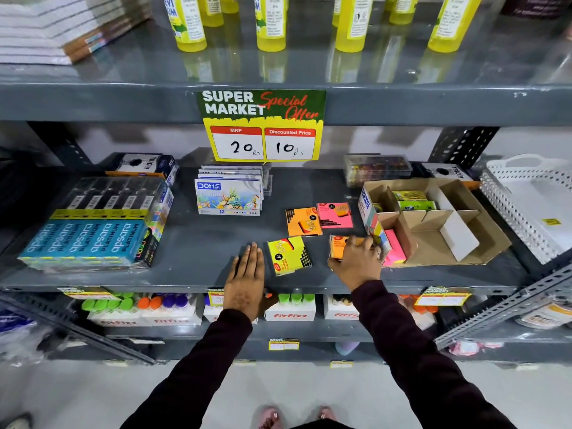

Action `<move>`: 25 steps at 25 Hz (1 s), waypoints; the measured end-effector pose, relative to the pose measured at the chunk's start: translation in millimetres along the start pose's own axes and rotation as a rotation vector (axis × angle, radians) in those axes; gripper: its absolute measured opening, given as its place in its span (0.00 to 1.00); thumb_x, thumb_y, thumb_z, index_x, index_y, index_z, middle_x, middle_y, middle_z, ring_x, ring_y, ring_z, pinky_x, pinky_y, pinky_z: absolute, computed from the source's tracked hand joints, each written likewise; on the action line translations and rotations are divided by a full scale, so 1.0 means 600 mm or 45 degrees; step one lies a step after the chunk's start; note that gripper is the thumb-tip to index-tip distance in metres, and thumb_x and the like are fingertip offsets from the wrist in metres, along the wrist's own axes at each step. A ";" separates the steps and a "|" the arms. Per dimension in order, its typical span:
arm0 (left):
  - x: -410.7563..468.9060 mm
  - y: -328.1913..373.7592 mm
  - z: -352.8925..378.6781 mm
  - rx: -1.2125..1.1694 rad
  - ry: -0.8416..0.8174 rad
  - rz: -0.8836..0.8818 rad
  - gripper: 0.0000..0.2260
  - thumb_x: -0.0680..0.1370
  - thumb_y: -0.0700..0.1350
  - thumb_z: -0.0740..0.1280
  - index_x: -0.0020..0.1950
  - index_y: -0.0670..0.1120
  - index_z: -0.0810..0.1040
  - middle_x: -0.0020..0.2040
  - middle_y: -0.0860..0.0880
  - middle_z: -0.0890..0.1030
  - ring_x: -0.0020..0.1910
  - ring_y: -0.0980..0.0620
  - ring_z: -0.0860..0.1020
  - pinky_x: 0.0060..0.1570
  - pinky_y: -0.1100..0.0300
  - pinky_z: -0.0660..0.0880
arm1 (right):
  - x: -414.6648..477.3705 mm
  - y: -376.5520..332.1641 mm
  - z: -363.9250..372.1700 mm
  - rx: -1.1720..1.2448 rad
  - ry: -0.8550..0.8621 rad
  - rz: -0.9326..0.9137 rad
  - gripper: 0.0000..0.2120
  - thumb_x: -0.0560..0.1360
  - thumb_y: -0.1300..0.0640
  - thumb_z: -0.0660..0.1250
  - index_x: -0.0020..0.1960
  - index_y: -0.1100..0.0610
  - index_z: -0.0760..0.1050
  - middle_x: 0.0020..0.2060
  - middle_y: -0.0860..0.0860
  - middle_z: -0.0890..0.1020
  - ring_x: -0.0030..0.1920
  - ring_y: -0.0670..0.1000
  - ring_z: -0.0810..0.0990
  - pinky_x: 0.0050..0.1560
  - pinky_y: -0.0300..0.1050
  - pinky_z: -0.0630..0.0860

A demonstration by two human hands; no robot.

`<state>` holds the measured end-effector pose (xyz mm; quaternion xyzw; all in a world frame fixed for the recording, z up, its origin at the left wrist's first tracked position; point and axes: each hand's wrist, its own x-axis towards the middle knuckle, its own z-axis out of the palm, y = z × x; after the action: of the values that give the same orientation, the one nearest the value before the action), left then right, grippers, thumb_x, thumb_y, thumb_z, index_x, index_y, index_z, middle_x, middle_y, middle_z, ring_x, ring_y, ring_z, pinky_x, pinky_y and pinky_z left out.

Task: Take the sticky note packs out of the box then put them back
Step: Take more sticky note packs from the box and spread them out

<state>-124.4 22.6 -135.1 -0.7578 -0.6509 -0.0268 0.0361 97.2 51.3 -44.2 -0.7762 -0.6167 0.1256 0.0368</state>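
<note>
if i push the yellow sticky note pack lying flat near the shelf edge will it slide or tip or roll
The yellow sticky note pack lies flat on the smooth grey shelf, so it would probably slide, not tip or roll. Its glossy wrapper may feel slippery. It looks like a small, squared block of paper, so likely light and fairly stiff.

Matt grey painted-metal shelf (198,255), brown corrugated cardboard box (433,239), glossy plastic-wrapped sticky note packs (289,255), white perforated plastic basket (510,205).
</note>
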 end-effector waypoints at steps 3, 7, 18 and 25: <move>-0.001 0.001 0.001 -0.001 0.003 -0.006 0.50 0.61 0.59 0.77 0.72 0.36 0.57 0.72 0.38 0.65 0.71 0.42 0.64 0.67 0.48 0.59 | -0.004 -0.007 -0.014 0.029 0.140 -0.032 0.37 0.68 0.43 0.72 0.68 0.64 0.64 0.65 0.66 0.68 0.65 0.68 0.69 0.65 0.58 0.70; -0.001 0.002 -0.001 -0.059 0.052 -0.013 0.50 0.58 0.64 0.75 0.69 0.34 0.66 0.69 0.37 0.69 0.68 0.41 0.69 0.64 0.44 0.64 | 0.029 -0.060 -0.028 0.108 0.148 -0.188 0.37 0.70 0.43 0.69 0.67 0.67 0.65 0.64 0.68 0.70 0.65 0.66 0.69 0.67 0.58 0.66; -0.002 -0.003 -0.001 -0.120 0.017 0.007 0.50 0.59 0.66 0.73 0.69 0.34 0.66 0.70 0.37 0.69 0.68 0.41 0.68 0.69 0.47 0.59 | 0.079 -0.125 0.010 0.071 0.070 -0.218 0.34 0.74 0.39 0.64 0.66 0.65 0.67 0.66 0.66 0.70 0.66 0.67 0.69 0.61 0.59 0.73; -0.001 0.000 0.000 -0.026 -0.010 -0.019 0.51 0.61 0.64 0.74 0.72 0.35 0.59 0.72 0.37 0.65 0.71 0.42 0.64 0.67 0.47 0.59 | 0.016 -0.012 -0.001 0.005 -0.084 0.057 0.34 0.72 0.40 0.68 0.67 0.63 0.65 0.67 0.64 0.69 0.68 0.66 0.68 0.65 0.59 0.70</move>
<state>-124.7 21.9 -134.9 -0.7534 -0.6563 -0.0308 0.0258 92.7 62.4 -43.5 -0.7852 -0.5998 0.1531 0.0150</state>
